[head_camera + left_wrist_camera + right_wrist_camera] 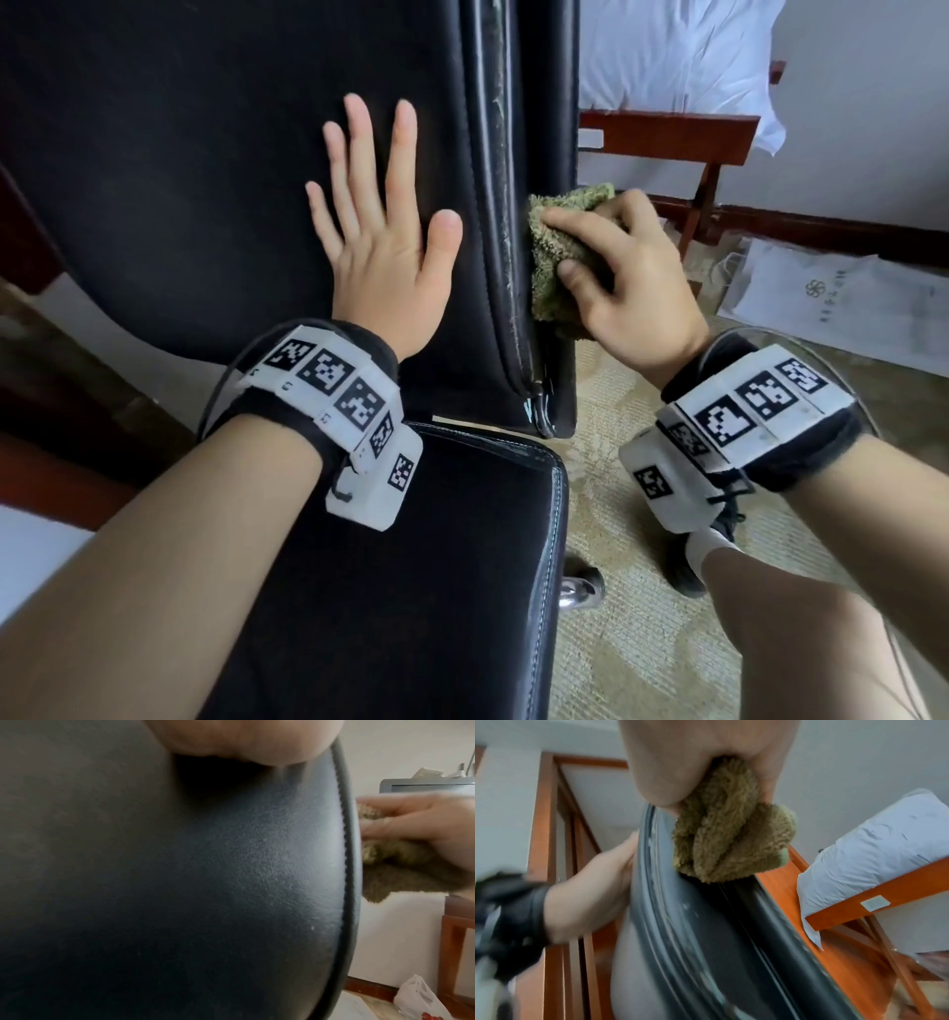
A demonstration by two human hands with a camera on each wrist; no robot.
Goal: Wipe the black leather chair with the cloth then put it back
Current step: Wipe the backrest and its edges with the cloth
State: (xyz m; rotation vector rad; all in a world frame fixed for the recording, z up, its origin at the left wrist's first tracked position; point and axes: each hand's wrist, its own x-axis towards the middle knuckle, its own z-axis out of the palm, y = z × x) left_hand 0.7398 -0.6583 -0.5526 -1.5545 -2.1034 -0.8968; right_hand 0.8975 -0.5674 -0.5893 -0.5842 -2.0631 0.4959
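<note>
Nearest to you, your forearms are reaching out over the seat cushion (411, 591) of the black leather chair (179, 154), both wrists wearing black bands with white marker blocks (339, 395). Your left hand (380, 241) is lying flat on the front of the chair's backrest, fingers straight and spread, the palm pressing on the leather; in the left wrist view only the heel of that hand is showing at the top, touching the grained black surface. Just to its right, your right hand (621, 277) is gripping the cloth (560, 257), a bunched olive-green, shaggy one, with the fingers and thumb curling round it. You are holding the cloth against the side edge of the backrest, touching the piping seam (500, 231) that is showing pale scuffs. The right wrist view is showing the cloth's folds bulging out below your fingers and resting on that edge.

Beyond the chair, a patterned beige carpet (637, 642) is covering the floor, with your foot in a dark shoe (688, 565) and white sock standing on it. Farther right, a white paper bag (842, 308) is lying on the floor near the wall. Farthest off, a reddish wooden frame (667, 136) is carrying white bedding (678, 56).
</note>
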